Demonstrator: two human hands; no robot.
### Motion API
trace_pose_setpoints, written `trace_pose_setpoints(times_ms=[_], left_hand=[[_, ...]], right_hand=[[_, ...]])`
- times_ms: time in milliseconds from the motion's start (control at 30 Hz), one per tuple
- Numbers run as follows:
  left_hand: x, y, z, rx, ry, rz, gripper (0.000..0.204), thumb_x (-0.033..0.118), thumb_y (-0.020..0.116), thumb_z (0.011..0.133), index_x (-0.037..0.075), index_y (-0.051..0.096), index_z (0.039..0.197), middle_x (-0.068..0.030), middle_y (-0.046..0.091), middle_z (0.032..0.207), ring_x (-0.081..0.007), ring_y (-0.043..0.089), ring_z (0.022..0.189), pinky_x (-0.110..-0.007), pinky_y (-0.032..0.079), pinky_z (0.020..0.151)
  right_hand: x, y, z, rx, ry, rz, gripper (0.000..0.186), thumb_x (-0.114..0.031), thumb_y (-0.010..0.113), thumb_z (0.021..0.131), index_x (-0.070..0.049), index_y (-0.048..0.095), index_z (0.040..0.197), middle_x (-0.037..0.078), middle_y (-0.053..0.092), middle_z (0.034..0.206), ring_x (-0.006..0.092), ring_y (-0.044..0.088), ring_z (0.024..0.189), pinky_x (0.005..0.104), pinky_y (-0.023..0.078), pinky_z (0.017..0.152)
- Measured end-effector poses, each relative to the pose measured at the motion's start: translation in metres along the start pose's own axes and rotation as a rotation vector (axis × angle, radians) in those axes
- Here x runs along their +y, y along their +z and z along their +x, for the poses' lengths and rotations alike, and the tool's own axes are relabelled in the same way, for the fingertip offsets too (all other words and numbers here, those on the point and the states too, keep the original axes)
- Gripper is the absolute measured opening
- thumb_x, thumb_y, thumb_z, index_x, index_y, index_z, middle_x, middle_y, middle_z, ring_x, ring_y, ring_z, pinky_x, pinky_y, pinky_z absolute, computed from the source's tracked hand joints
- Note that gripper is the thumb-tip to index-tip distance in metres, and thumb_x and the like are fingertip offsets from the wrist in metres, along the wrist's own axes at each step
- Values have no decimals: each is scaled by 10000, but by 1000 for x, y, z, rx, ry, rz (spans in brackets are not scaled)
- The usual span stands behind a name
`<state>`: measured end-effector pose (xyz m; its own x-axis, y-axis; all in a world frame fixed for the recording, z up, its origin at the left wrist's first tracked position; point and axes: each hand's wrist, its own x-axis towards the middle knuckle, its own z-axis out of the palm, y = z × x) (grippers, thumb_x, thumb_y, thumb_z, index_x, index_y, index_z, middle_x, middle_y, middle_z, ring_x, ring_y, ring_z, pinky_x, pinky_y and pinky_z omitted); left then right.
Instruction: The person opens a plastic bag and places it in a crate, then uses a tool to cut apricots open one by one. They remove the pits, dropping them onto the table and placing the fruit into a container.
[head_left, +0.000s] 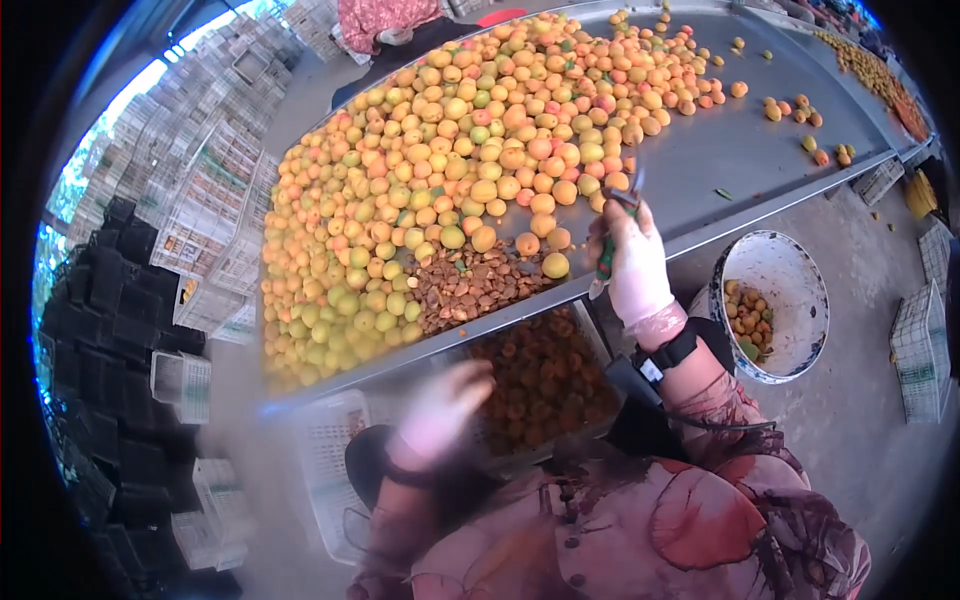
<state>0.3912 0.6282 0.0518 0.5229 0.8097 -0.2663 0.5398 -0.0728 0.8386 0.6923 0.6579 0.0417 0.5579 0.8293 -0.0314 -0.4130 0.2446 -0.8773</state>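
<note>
Clock read from my chest, 12 straight ahead
- My right hand (635,265), 1 o'clock: fingers clenched round the green handle of a tool (605,258), its curved metal tip pointing toward 12; black band (660,358) on the wrist
- My left hand (440,415), 10 o'clock: blurred, beside the crate; whether its fingers grasp anything, I cannot tell
- Crate (590,330), 12 o'clock: below the table's near edge, holding dark orange pieces (540,385), in shade
- Table (720,150), 11 to 2 o'clock: grey, metal
- Fruit (450,150), 10 to 1 o'clock: yellow to orange, heaped on the table
- Pits (475,290), 11 o'clock: brown pile at the table's near edge, touching the fruit
- Bucket (790,260), between 1 and 2: white inside, more fruit within
- Basket (325,430), 9 o'clock: white, on the floor
- Person (370,20), 11 o'clock: patterned top, beyond the fruit
</note>
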Motion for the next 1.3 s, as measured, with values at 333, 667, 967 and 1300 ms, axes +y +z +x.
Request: trace_pose_setpoints(times_ms=[333, 667, 967, 1300], left_hand=[[30, -5, 189, 192, 262, 653, 363, 310, 542, 953, 59, 645, 1195, -204, 684, 1110, -376, 630, 1073, -472, 487, 930], [28, 13, 233, 45, 236, 744, 461, 191, 574, 919, 22, 530, 1346, -246, 648, 1168, -396, 611, 1118, -416, 486, 970], [52, -1, 98, -18, 75, -749, 445, 133, 627, 911, -18, 500, 1310, -58, 593, 1077, -115, 549, 908, -266, 440, 766], [19, -21, 8, 30, 238, -1123, 453, 109, 586, 966, -15, 457, 1382, -81, 591, 1237, -175, 584, 1119, -313, 493, 896]], right_hand=[[34, -11, 8, -125, 187, -186, 196, -146, 554, 933, -71, 541, 1114, 3, 530, 775, 79, 471, 551, 239, 395, 482], [36, -14, 21, -226, 273, -152, 150, -97, 555, 907, -63, 535, 1052, -9, 503, 779, 61, 461, 595, 238, 389, 504], [30, -1, -28, -459, -31, -444, 153, -104, 568, 901, -16, 511, 1013, 96, 574, 768, 240, 589, 729, 364, 479, 679], [17, 75, -109, -621, -410, -883, 225, -166, 635, 886, -22, 465, 917, 244, 579, 702, 470, 606, 740, 478, 467, 602]])
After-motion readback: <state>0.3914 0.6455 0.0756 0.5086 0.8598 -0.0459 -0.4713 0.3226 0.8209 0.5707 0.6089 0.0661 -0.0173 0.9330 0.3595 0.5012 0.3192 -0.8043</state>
